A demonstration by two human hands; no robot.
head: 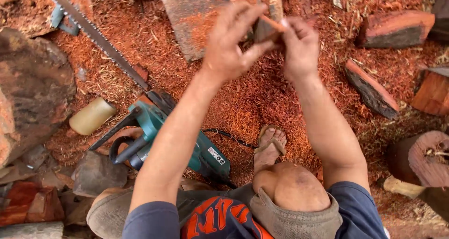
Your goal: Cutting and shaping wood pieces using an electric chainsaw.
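Overhead, both hands (264, 42) pinch small wood piece (267, 29); chainsaw (173, 136) below left.

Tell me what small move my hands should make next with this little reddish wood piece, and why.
Probably turn the small reddish-brown wood piece a little between your fingertips. Both the left hand and the right hand pinch it up in the air, above the red sawdust-covered ground, so only one face shows at a time.
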